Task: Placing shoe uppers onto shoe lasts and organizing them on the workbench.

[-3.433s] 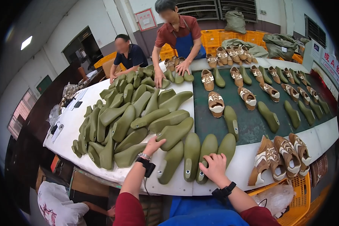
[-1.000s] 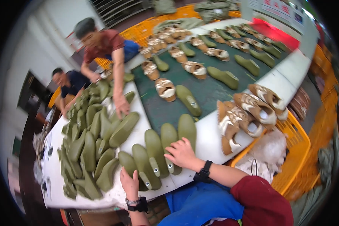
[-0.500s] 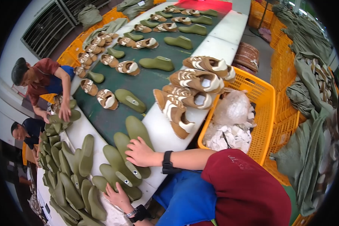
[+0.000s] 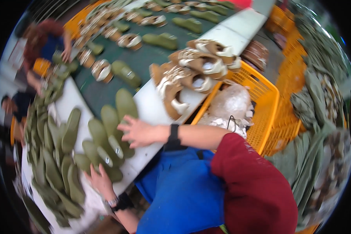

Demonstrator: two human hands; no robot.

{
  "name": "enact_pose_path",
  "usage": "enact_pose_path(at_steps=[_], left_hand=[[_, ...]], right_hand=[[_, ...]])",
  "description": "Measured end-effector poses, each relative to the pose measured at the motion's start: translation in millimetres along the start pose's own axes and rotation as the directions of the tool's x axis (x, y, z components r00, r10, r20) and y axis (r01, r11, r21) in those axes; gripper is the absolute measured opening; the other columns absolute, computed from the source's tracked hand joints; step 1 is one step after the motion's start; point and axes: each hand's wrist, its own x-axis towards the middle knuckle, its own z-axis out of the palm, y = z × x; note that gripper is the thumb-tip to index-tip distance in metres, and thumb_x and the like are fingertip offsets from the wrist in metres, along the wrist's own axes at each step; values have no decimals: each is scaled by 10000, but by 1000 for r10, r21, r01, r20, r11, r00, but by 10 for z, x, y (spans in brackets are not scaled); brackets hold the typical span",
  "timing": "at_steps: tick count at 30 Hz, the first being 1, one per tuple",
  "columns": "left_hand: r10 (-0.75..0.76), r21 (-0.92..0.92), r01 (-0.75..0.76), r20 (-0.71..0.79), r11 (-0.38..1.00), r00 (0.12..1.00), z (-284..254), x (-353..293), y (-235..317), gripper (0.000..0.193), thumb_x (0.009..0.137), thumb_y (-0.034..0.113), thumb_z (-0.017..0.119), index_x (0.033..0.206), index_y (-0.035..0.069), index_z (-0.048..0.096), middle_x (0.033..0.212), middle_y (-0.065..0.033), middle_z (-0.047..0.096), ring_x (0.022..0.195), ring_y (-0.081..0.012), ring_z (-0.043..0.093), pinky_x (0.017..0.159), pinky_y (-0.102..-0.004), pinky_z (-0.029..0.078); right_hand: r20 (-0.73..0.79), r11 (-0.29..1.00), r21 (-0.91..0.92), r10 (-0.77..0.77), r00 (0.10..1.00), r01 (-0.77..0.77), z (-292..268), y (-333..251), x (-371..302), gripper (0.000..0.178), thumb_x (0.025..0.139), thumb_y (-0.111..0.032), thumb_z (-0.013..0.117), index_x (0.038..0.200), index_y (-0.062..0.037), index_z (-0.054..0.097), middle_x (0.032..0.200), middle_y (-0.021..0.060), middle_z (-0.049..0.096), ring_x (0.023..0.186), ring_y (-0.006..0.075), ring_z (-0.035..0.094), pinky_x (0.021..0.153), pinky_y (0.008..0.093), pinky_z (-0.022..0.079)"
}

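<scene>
A row of green shoe lasts (image 4: pixel 108 138) lies side by side at the white table edge in front of me. My right hand (image 4: pixel 138 132) rests at the right side of this row, fingers spread. My left hand (image 4: pixel 100 181), fingers apart, touches the near end of the row by the lowest last (image 4: pixel 82 161). Neither hand is wrapped round a last. Left of the row, a large heap of green lasts (image 4: pixel 52 156) covers the white tabletop. The picture is blurred, so exact finger contact is hard to see.
Brown-and-white sneakers (image 4: pixel 195 64) are stacked on the white ledge (image 4: pixel 152 93). More shoes and lasts stand in rows on the green conveyor belt (image 4: pixel 99 91). A yellow crate (image 4: pixel 267 113) with plastic wrapping stands at my right. Co-workers (image 4: pixel 46 46) are at the far left.
My view has shifted, so the table and its contents sit further left and higher, with more blur. Both hands stay by the same row of lasts; the right hand's fingers look more spread.
</scene>
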Motion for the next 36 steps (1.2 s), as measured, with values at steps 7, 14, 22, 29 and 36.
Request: enact_pose_path(at_steps=[7,14,22,29,36], left_hand=[[99,-357,-86,18,930,995,-167,-521,-95,517,851,168,612,1300,-20,435,1341,-234,424,1300,-407,315,1073,-427,254],[-216,-464,349,315,815,924,-168,-1430,-411,249,848,109,563,1062,-10,608,953,-200,651,888,-352,630,802,-396,494],[414,-584,207,742,785,527,2022,-2857,-1353,301,814,261,574,981,17,632,962,-210,651,873,-367,632,769,-440,506],[500,-767,244,590,594,635,2580,-2088,-1182,343,818,293,584,1016,15,620,1024,-186,649,916,-341,622,810,-426,488],[488,-744,431,664,510,567,3444,-791,-1128,381,823,319,582,1052,16,613,1064,-181,638,955,-339,603,847,-413,470]], right_hand=[[140,912,383,99,985,-146,-565,167,-611,397,830,-234,606,1184,-59,563,1127,190,578,972,366,571,844,415,469],[565,773,-96,561,605,-627,-313,457,-1821,403,802,-435,601,758,-43,686,685,180,635,642,362,611,605,429,488],[809,690,-110,481,339,-716,455,669,-2956,563,746,-423,647,1131,-16,590,1075,260,609,1011,377,589,864,412,474],[821,735,1,387,420,-678,910,976,-3580,489,739,-504,587,958,-74,664,933,214,654,888,375,621,767,424,495],[854,621,-8,412,318,-784,1332,1488,-3170,481,721,-474,614,950,-54,662,863,176,674,783,321,648,681,409,507]])
